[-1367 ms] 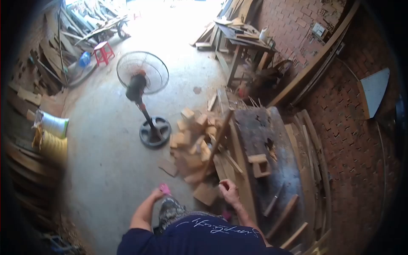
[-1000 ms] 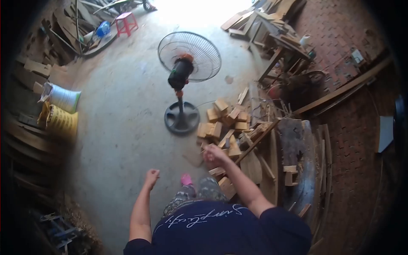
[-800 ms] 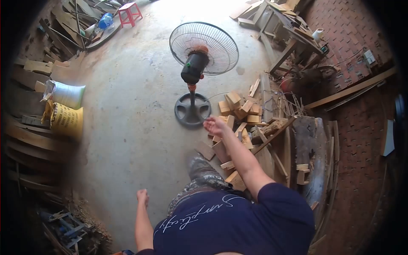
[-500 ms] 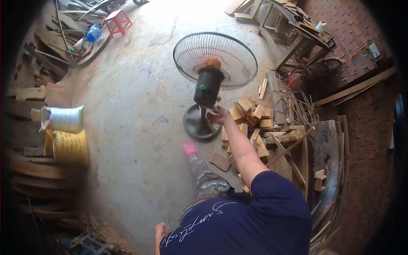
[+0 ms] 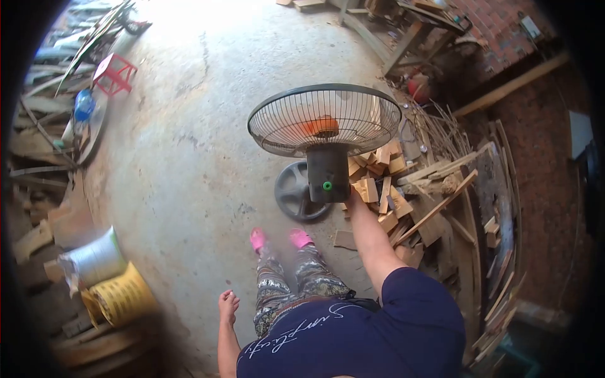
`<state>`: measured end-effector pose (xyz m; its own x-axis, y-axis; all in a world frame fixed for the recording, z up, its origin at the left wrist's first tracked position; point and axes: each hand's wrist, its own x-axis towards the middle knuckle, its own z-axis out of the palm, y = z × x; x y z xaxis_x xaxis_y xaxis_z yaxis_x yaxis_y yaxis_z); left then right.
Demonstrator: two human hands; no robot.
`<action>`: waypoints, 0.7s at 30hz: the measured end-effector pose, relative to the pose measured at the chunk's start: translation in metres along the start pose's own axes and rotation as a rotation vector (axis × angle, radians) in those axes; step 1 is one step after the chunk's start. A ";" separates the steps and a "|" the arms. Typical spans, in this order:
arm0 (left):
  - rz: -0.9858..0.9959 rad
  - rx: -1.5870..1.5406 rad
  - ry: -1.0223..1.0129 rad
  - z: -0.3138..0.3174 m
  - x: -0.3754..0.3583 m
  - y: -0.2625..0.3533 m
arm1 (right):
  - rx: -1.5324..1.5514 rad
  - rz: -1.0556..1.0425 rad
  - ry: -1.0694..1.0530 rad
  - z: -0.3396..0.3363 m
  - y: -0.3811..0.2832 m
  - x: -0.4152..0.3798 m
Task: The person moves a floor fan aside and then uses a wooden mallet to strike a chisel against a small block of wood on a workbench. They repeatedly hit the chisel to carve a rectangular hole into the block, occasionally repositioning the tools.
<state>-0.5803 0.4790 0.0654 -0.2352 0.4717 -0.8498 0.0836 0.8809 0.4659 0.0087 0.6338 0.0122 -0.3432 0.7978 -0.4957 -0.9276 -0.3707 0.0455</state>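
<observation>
A standing fan with a black wire cage and orange hub [image 5: 324,126] is in front of me, its grey round base [image 5: 283,195] on the concrete floor. My right arm reaches out to it, and my right hand [image 5: 352,196] is at the stand just under the dark motor housing [image 5: 328,169]. That housing hides most of the fingers; the hand appears closed on the fan's stand. Low at my left side, my left hand [image 5: 229,305] hangs away from everything, its fingers curled with nothing visible in them.
Cut wood blocks [image 5: 386,189] are heaped right of the fan, beside long boards [image 5: 441,208]. On the left lie a white sack [image 5: 94,257] and a yellow sack [image 5: 126,293]. A red stool [image 5: 115,74] stands farther off near scrap wood [image 5: 38,132].
My right hand has gone from beside the stand to under the motor housing. The fan head looks larger and has shifted right over its base. Both pink-shod feet now show.
</observation>
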 end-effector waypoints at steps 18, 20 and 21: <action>-0.216 0.327 -0.003 -0.092 0.113 0.041 | 0.236 0.080 0.310 -0.029 -0.067 0.026; -0.224 0.323 -0.010 -0.077 0.102 0.026 | 0.224 0.134 0.329 -0.022 -0.083 0.037; -0.217 0.288 -0.017 -0.069 0.097 0.019 | 0.212 0.164 0.335 -0.014 -0.093 0.047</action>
<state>-0.6679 0.5384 0.0085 -0.2610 0.2713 -0.9265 0.3040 0.9340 0.1878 0.0805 0.6988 -0.0277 -0.4544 0.5248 -0.7198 -0.8864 -0.3461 0.3073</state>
